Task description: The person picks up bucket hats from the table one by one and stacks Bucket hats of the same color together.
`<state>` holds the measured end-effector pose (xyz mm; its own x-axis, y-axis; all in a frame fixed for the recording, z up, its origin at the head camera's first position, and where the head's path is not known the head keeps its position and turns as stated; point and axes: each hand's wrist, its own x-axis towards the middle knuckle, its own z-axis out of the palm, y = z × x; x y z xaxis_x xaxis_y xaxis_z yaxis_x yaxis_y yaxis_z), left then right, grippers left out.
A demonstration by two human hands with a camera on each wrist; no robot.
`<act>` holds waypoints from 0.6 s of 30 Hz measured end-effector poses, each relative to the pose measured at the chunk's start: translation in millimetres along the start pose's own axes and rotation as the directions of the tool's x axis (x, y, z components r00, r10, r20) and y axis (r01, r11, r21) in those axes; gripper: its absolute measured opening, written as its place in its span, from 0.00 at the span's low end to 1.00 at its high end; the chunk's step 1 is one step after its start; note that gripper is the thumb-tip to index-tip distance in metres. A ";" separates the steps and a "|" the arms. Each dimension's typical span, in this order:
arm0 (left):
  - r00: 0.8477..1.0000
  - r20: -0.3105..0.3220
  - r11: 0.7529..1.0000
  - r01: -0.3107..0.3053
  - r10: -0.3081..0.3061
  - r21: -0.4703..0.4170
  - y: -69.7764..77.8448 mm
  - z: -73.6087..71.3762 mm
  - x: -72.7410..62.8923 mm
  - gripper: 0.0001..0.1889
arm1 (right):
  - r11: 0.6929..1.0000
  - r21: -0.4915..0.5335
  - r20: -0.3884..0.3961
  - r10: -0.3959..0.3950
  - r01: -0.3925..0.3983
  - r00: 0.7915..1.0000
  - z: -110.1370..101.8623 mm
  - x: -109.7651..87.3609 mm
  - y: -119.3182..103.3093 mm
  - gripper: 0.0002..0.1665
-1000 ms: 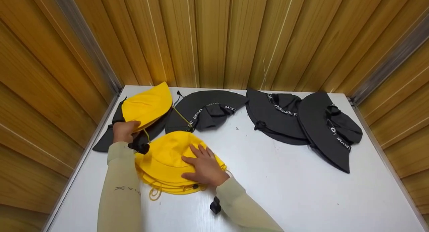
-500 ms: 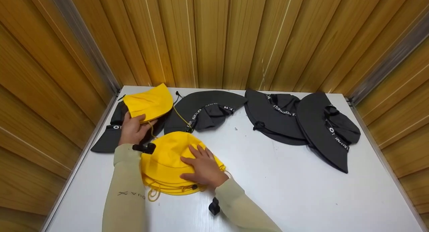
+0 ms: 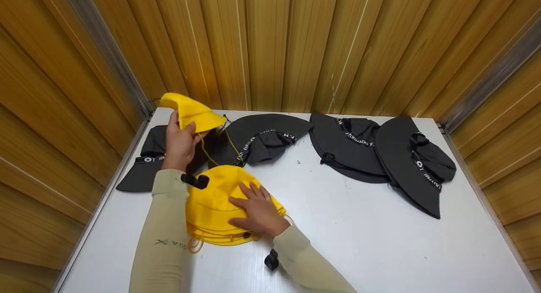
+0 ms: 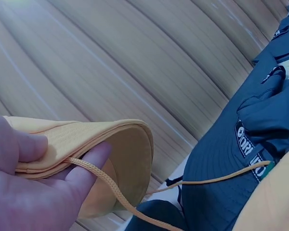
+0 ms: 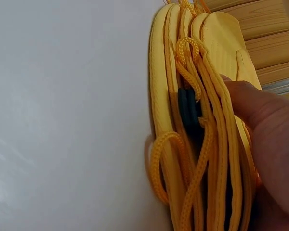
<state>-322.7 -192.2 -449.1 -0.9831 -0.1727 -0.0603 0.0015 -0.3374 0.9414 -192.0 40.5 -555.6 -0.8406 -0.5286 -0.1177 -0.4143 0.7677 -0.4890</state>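
Note:
My left hand pinches the brim of a yellow bucket hat, thumb on top and fingers beneath, and holds it up above the dark hats at the back left. A yellow cord hangs from this hat past the fingers in the left wrist view. My right hand lies with fingers spread on a stack of yellow hats at the front centre. Layered brims, looped cords and a dark cord stopper show at the stack's edge in the right wrist view.
A dark hat lies at the left, partly behind my left arm. Another dark hat sits at the back centre. Overlapping dark hats lie at the right. Wood-patterned walls enclose the white table.
My left hand has lifted the yellow hat up and slightly right, tilting it and uncovering more of the dark hat at the left. The right hand has stayed on the stack.

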 end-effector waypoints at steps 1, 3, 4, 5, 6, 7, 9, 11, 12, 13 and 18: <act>1.000 0.009 1.000 -0.010 0.009 0.021 2.5 2.0 -1.0 0.28 | 1.000 0.001 0.001 0.002 -0.002 1.000 -0.1 0.0 -0.4 0.40; 0.999 0.031 0.998 -0.031 0.030 0.045 7.4 5.6 -2.7 0.28 | 1.000 0.006 0.003 0.006 -0.006 1.000 -0.2 0.1 -1.2 0.40; 0.998 0.041 0.998 -0.043 0.041 0.053 9.8 7.7 -3.5 0.28 | 1.000 0.008 0.003 0.008 -0.008 1.000 -0.5 -0.2 -1.5 0.40; 0.997 0.057 0.997 -0.056 0.053 0.051 12.1 9.5 -4.2 0.28 | 1.000 0.010 0.005 0.009 -0.009 1.000 -1.2 -0.4 -2.0 0.40; 0.995 0.072 0.996 -0.069 0.066 0.047 14.6 11.5 -4.9 0.27 | 1.000 0.014 0.002 0.008 -0.008 1.000 -1.7 -0.7 -2.2 0.40; 0.993 0.088 0.996 -0.078 0.075 0.038 17.2 13.6 -5.7 0.27 | 1.000 0.014 0.003 0.007 -0.008 1.000 -2.3 -0.8 -2.5 0.40; 0.990 0.113 0.995 -0.092 0.088 0.028 22.6 18.3 -6.9 0.26 | 1.000 0.021 0.001 0.010 -0.010 1.000 -3.4 -1.2 -3.1 0.40; 0.986 0.135 0.995 -0.099 0.095 0.027 27.6 23.1 -8.4 0.26 | 1.000 0.028 -0.003 0.011 -0.011 1.000 -3.9 -1.5 -3.3 0.40; 0.986 0.141 0.994 -0.100 0.095 0.031 30.0 25.8 -9.1 0.25 | 0.999 0.029 -0.004 0.013 -0.013 1.000 -3.7 -1.4 -3.2 0.40; 0.984 0.147 0.994 -0.101 0.095 0.032 32.1 28.2 -10.0 0.25 | 0.999 0.028 -0.002 0.015 -0.015 1.000 -3.3 -1.4 -3.1 0.40; 0.971 0.203 0.991 -0.136 0.129 0.018 40.7 40.8 -16.9 0.25 | 1.000 0.029 -0.011 0.011 -0.011 1.000 -0.3 -1.3 -1.0 0.40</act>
<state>-313.5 -165.2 -396.2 -0.9911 -0.0229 0.1308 0.1317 -0.2939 0.9467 -190.6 40.5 -554.7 -0.8491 -0.5160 -0.1133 -0.3949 0.7624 -0.5126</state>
